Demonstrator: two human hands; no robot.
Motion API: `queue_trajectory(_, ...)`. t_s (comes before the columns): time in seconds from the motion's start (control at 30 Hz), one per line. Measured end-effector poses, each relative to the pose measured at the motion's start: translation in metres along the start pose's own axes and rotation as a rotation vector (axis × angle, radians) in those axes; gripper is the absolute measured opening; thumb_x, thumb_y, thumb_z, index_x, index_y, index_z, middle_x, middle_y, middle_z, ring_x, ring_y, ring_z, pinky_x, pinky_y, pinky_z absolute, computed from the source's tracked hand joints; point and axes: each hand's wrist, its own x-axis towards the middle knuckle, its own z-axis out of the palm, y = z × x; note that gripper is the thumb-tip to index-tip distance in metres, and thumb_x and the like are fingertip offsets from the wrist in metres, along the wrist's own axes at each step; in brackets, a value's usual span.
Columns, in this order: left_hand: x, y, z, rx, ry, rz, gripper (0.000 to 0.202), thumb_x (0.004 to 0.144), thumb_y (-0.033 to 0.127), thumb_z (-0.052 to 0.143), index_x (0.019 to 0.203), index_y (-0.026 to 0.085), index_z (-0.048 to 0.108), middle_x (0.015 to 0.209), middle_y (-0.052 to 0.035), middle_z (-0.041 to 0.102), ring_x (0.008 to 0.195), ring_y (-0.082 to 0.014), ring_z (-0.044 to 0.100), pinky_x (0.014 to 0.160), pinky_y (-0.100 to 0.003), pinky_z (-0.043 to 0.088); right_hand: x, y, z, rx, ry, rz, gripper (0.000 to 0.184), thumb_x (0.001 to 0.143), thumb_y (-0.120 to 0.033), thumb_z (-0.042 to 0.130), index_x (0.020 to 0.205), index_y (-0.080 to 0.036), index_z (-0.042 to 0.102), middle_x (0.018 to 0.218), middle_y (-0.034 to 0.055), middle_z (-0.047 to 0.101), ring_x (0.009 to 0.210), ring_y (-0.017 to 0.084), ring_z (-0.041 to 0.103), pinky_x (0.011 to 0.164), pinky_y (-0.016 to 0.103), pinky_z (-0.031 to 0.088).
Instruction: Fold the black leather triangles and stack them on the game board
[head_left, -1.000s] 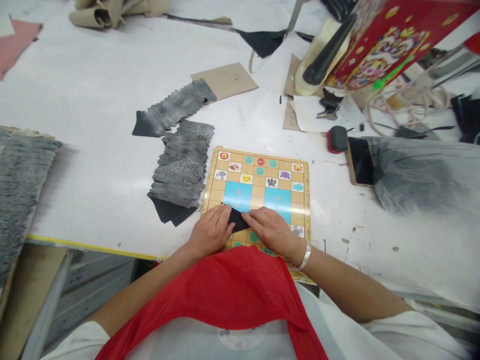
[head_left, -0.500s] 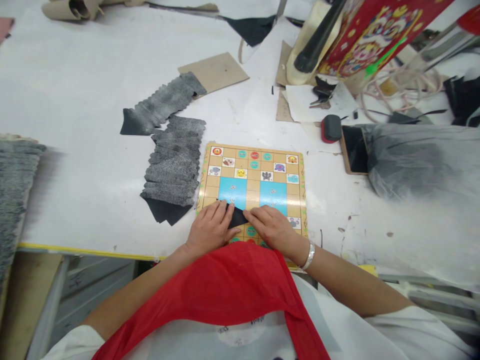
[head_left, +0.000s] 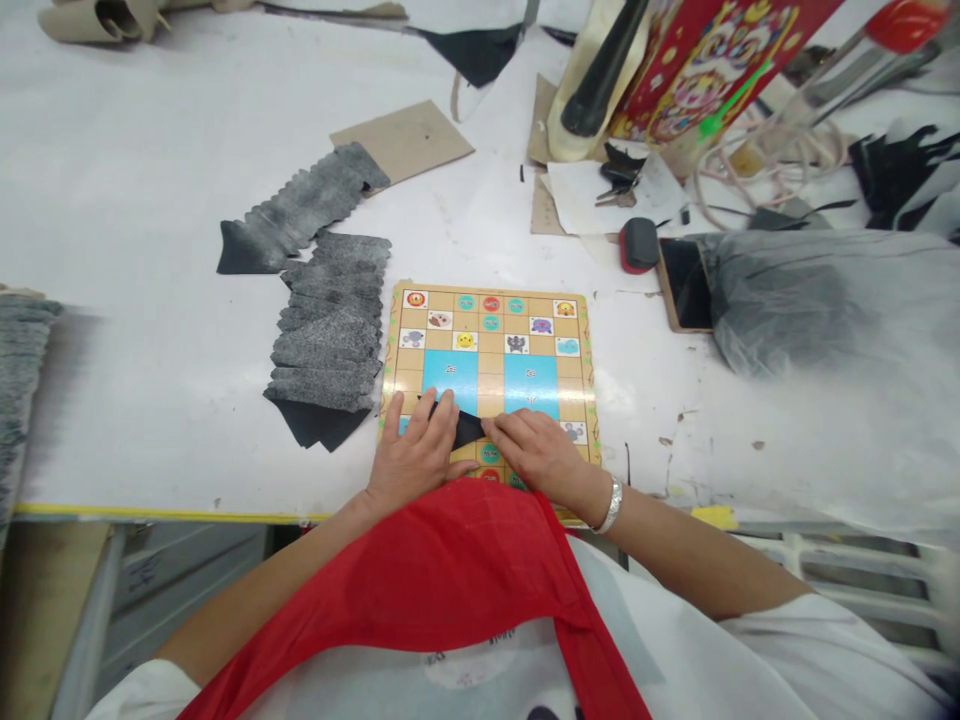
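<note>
A small black piece of material (head_left: pixel 466 429) lies on a colourful game board (head_left: pixel 491 340) near the front edge of the white table (head_left: pixel 150 200). My left hand (head_left: pixel 415 452) rests flat on the left part of the piece, fingers stretched out. My right hand (head_left: pixel 534 452) presses the piece's right end with its fingertips, fingers together. A silver bracelet sits on my right wrist. Most of the black piece is hidden under my fingers.
Overlapping grey-black cut pieces (head_left: pixel 330 340) lie left of the board, another row (head_left: pixel 300 210) behind them. A cardboard sheet (head_left: pixel 405 138), a red box (head_left: pixel 705 50), a phone (head_left: pixel 684 285), a grey plastic bag (head_left: pixel 817 300) and cables stand at the back right.
My left hand's fingers have spread flatter over the black piece. The view has drifted, so everything sits a little lower-left in the picture. My right hand has hardly moved.
</note>
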Motion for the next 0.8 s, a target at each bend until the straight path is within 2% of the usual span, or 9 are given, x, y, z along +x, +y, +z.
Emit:
queue_trajectory(0.07,0.000,0.003,0.004,0.007,-0.017,0.028,0.065,0.090,0.056,0.036,0.125,0.005,0.053,0.127,-0.0205,0.056,0.117,-0.0311,0.052,0.105,-0.046,0.030,-0.001,-0.001,0.000,-0.016,0.001,0.008,0.028,0.093,-0.016,0.042,0.116,-0.008,0.056,0.097,0.0123,0.059,0.083,0.021,0.045,0.069,0.034,0.037)
queue_trajectory(0.13,0.000,0.006,0.007,0.014,-0.038,0.031,0.067,0.089,0.057,0.038,0.128,0.004,0.051,0.125,-0.0220,0.057,0.115,-0.0307,0.055,0.101,-0.042,0.036,-0.002,-0.002,-0.001,-0.020,0.029,0.024,0.028,0.093,-0.015,0.042,0.115,-0.008,0.056,0.097,0.0123,0.059,0.083,0.021,0.045,0.070,0.034,0.037)
queue_trajectory(0.27,-0.002,0.009,0.009,0.045,-0.039,0.037,0.064,0.087,0.058,0.042,0.129,0.011,0.051,0.127,-0.0228,0.055,0.115,-0.0343,0.054,0.097,-0.046,0.039,-0.005,-0.003,0.000,-0.024,0.089,0.049,0.027,0.093,-0.014,0.040,0.112,-0.008,0.058,0.094,0.0121,0.060,0.081,0.021,0.045,0.069,0.033,0.037)
queue_trajectory(0.47,0.001,0.012,0.007,0.035,-0.015,0.053,0.060,0.089,0.054,0.041,0.125,0.008,0.054,0.131,-0.0202,0.052,0.117,-0.0350,0.052,0.099,-0.050,0.038,-0.003,-0.006,-0.002,-0.067,0.047,0.039,0.024,0.093,-0.016,0.041,0.107,-0.008,0.059,0.088,0.0106,0.058,0.077,0.021,0.043,0.066,0.034,0.034)
queue_trajectory(0.63,0.001,0.017,0.013,-0.027,-0.021,0.051,0.066,0.089,0.054,0.041,0.127,0.001,0.050,0.130,-0.0235,0.052,0.121,-0.0321,0.050,0.102,-0.042,0.038,0.001,-0.008,-0.005,-0.097,-0.004,0.021,0.022,0.093,-0.017,0.042,0.100,-0.009,0.061,0.082,0.0093,0.055,0.074,0.021,0.041,0.063,0.034,0.031)
queue_trajectory(0.8,-0.001,0.018,0.014,-0.084,-0.084,0.031,0.066,0.085,0.058,0.048,0.135,0.015,0.046,0.137,-0.0220,0.046,0.126,-0.0345,0.044,0.102,-0.045,0.037,0.000,-0.008,-0.006,-0.120,-0.019,-0.005,0.024,0.093,-0.015,0.040,0.105,-0.008,0.060,0.084,0.0105,0.056,0.076,0.021,0.044,0.063,0.034,0.032)
